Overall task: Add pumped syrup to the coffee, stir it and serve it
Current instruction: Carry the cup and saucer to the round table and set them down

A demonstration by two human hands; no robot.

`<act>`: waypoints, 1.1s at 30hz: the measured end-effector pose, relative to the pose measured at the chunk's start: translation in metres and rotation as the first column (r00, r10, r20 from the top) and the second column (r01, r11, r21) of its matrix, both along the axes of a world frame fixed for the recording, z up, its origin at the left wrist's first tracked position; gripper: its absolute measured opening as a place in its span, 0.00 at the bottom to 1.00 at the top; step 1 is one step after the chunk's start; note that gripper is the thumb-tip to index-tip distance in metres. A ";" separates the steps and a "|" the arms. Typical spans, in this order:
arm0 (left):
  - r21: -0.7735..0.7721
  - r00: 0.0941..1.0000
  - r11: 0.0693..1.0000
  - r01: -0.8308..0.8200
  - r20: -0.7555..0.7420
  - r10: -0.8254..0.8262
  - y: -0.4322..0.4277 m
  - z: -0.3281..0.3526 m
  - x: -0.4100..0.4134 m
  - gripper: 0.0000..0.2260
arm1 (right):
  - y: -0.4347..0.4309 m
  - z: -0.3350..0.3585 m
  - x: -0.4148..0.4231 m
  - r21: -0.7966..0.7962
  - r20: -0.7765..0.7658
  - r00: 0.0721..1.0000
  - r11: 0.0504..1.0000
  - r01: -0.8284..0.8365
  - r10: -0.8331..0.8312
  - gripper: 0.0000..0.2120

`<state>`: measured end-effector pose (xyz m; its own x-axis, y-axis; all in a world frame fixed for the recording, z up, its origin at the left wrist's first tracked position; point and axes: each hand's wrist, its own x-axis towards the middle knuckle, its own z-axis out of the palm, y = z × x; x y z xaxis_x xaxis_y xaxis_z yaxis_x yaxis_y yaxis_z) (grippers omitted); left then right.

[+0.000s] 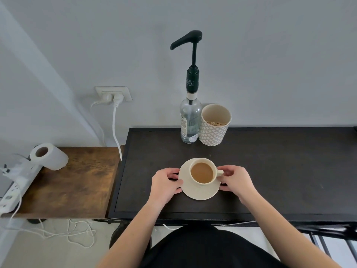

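Observation:
A cream cup (202,172) of milky coffee stands on a cream saucer (195,192) in the middle of the dark table (280,171). My left hand (164,183) grips the saucer's left rim. My right hand (236,180) holds the saucer's right rim, just under the cup's handle. At the table's back edge stands a clear glass syrup bottle (190,120) with a tall black pump, its spout pointing left. Beside it on the right is a patterned cup (214,125) holding wooden stirrers.
A lower wooden side table (77,182) to the left carries a toilet-paper roll (49,158) and a white power strip (13,188). Cables run from a wall socket (114,93) down to the floor. A wall stands right behind the dark table.

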<state>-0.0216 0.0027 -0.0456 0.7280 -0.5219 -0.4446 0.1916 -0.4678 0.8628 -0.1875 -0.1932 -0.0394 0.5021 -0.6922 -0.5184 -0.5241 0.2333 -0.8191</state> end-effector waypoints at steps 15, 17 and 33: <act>-0.020 1.000 1.000 -0.012 -0.003 0.012 0.005 0.019 -0.015 0.16 | -0.007 0.017 -0.017 0.063 0.080 0.995 0.996 -0.058 0.053 0.12; -0.031 1.000 0.999 -0.030 -0.005 0.029 0.007 0.023 -0.020 0.16 | -0.009 0.023 -0.019 0.056 0.085 0.993 0.995 -0.083 0.078 0.12; -0.113 0.968 0.962 -0.251 -0.051 0.246 0.048 0.066 -0.073 0.15 | -0.007 0.062 -0.023 0.002 0.154 0.931 0.942 -0.335 0.331 0.12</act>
